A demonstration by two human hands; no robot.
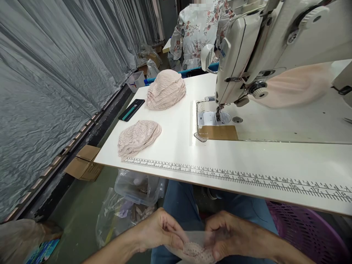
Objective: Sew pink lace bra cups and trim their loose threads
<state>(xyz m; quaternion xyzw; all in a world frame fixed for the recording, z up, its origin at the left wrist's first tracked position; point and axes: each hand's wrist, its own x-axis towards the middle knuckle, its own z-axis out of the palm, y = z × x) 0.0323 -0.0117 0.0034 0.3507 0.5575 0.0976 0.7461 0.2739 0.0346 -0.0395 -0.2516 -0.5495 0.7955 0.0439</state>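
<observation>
Over my lap, below the table's front edge, both hands hold a piece of pale pink lace with sheer fabric [194, 250]. My left hand [162, 233] pinches its left side between thumb and fingers. On the other side, my right hand [228, 236] grips it, slightly blurred. The lower part of the piece runs out of the picture. On the white table lie a stack of pink lace pieces [140, 137] near the left front and a taller rounded pile of pink lace cups [167, 90] behind it.
A sewing machine [242, 58] stands on the table [170, 135], which has a printed ruler along its front. A phone [132, 110] lies at the left edge. Below are a clear plastic bin [140, 187], a cardboard box [84, 163] and a purple basket [308, 231]. Another person [199, 35] is behind.
</observation>
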